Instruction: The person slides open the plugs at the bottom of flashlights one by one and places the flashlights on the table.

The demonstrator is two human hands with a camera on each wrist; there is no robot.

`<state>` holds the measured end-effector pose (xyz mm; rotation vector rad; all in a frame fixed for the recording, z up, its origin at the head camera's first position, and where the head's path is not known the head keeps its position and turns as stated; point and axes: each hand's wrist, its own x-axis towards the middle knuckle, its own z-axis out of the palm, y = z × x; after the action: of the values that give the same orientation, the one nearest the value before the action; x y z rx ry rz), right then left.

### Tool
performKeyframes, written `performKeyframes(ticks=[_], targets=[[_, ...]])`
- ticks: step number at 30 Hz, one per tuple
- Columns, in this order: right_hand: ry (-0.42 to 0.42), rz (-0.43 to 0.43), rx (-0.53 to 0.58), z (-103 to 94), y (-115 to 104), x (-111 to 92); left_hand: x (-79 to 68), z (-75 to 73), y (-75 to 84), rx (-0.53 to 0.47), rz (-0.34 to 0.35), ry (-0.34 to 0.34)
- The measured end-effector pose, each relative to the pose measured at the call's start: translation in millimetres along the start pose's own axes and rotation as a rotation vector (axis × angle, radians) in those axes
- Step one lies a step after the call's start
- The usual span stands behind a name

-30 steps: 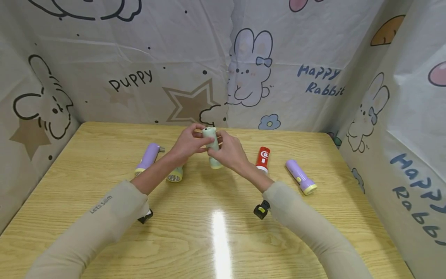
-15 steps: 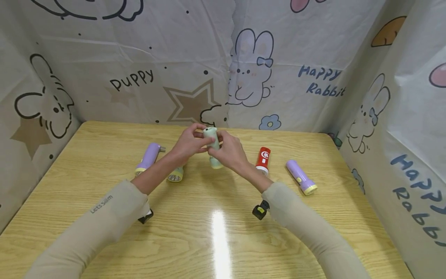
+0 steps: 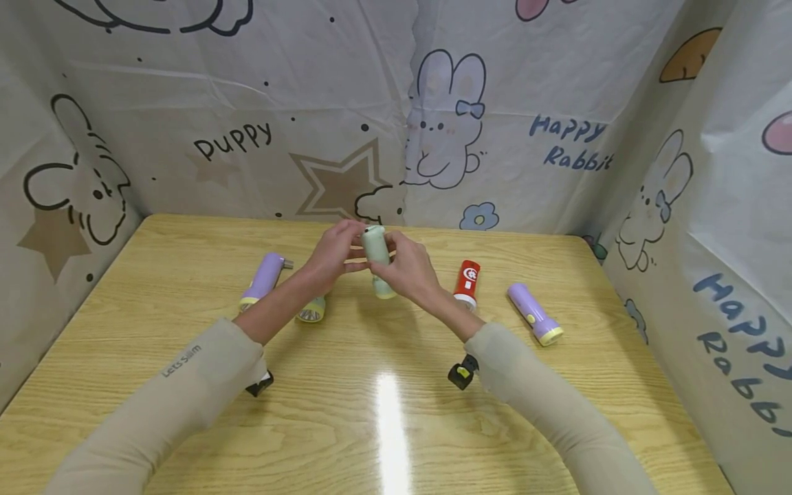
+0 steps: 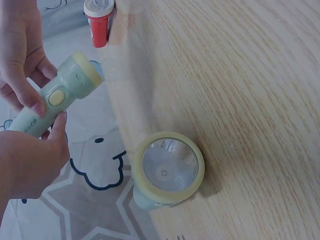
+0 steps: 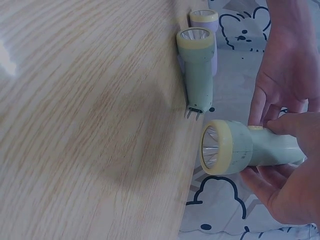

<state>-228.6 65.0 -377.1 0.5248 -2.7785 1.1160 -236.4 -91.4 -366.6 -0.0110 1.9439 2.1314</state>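
My right hand [image 3: 413,268] grips a pale green flashlight [image 3: 375,246] with a cream head ring, thumb along its body. In the right wrist view the flashlight [image 5: 237,147] lies across the fingers, its lens to the left. Its cream switch [image 4: 57,97] shows in the left wrist view, close to the right thumb. On the other side, my left hand [image 3: 331,254] has fairly straight fingers at the flashlight's body and tail. Its thumb is off the front of the body. The head end points down toward the table.
A purple flashlight [image 3: 266,275] with metal prongs out and a second green flashlight [image 5: 198,80], also with prongs, lie left. A red flashlight [image 3: 467,278] and another purple flashlight [image 3: 530,313] lie right on the wooden table [image 3: 322,440]. A printed cloth [image 3: 247,172] hangs behind.
My left thumb has come off the front of the green flashlight and moved up toward its tail, so more of the body shows. My right hand has stayed nearly still.
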Motion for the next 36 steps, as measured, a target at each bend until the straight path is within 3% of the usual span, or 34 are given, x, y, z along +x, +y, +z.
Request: performKeyframes(ticks=[23,36], targets=[[0.012,-0.034,-0.006,-0.6,-2.6,-3.0,0.3,0.3,4.6,-0.107,-0.110,0.018],[0.048,-0.059,-0.022,1.0,-2.9,-4.1,-0.2,-1.7,7.4,-0.135,-0.131,0.014]])
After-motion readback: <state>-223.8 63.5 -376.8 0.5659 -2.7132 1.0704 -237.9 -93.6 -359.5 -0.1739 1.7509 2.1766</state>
